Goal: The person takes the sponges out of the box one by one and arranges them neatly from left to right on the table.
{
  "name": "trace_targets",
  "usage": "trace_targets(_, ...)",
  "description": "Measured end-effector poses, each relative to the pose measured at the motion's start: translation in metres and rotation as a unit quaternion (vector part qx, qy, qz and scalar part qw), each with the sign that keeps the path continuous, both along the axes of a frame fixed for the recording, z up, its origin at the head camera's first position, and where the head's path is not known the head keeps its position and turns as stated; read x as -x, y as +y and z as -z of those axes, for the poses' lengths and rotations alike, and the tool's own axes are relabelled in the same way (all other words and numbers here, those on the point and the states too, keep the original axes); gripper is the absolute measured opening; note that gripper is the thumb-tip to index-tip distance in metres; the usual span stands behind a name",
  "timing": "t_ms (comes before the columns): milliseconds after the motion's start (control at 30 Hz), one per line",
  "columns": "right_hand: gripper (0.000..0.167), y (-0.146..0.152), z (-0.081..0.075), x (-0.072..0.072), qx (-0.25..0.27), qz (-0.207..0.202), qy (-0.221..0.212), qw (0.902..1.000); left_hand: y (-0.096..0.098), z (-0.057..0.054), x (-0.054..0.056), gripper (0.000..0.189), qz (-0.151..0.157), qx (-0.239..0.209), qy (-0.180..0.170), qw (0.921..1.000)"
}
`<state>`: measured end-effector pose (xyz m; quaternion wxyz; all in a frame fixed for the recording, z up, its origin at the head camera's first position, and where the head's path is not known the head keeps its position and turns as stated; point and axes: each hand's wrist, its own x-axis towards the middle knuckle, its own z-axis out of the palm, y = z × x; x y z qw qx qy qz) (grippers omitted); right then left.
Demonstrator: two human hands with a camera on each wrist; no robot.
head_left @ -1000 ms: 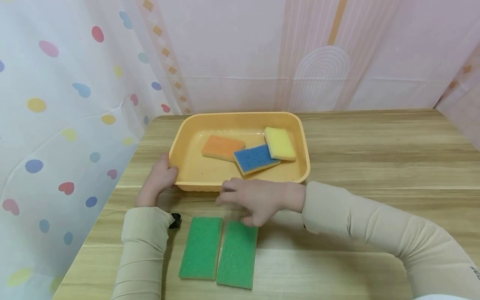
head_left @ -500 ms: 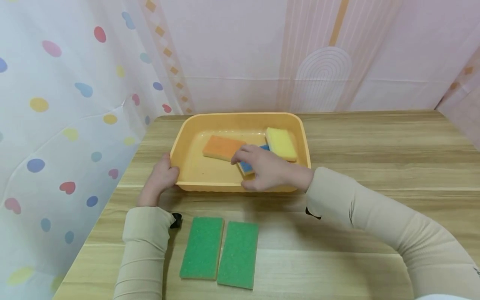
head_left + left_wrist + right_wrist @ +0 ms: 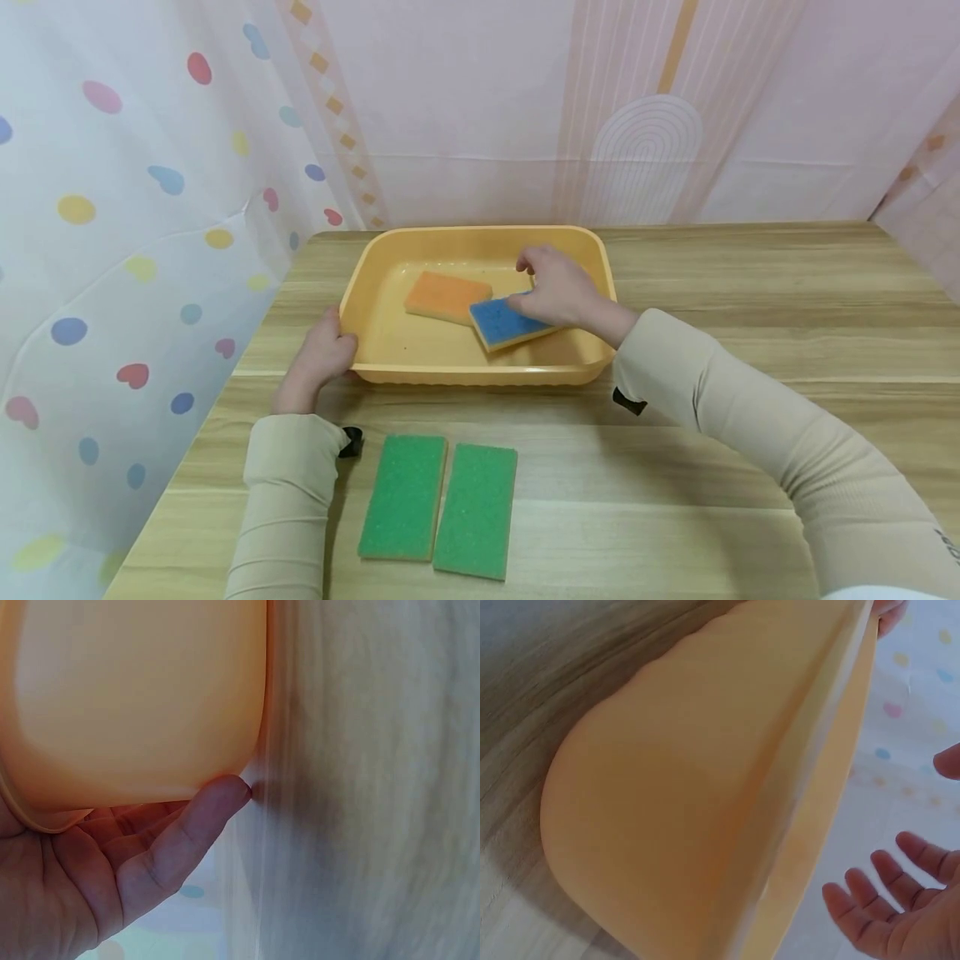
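Note:
In the head view, my left hand grips the front left corner of a yellow-orange plastic basin. The left wrist view has its thumb against the outer wall, other fingers round the corner. Inside the basin lie an orange sponge and a blue-topped sponge. My right hand reaches over the basin's right part, covering the yellow sponge almost wholly. Its fingers are spread and loosely bent in the right wrist view, the thumb apart, with nothing visible between them. Whether it touches a sponge is hidden.
Two green-topped sponges, one on the left and one on the right, lie side by side on the wooden table before the basin. A dotted curtain hangs at the left, a pale patterned one behind.
My right hand has gone from above the green sponges, over the blue sponge, to the yellow sponge at the basin's right. The left hand and the sponges in sight stay put.

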<state>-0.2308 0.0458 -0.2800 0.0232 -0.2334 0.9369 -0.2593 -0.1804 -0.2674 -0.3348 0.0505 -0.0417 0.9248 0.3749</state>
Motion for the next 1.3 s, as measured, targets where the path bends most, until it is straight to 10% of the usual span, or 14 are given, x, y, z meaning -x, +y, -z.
trace_targets(600, 0.056, 0.017, 0.006, 0.022, -0.039, 0.069, -0.106, 0.9913, 0.003, 0.001, 0.0, 0.054, -0.001, -0.009, -0.004, 1.0)
trace_targets(1300, 0.063, 0.022, 0.024, 0.033, -0.105, 0.089, -0.114, 0.9839, 0.006, 0.001, -0.001, 0.05, -0.003, -0.003, -0.003, 1.0)
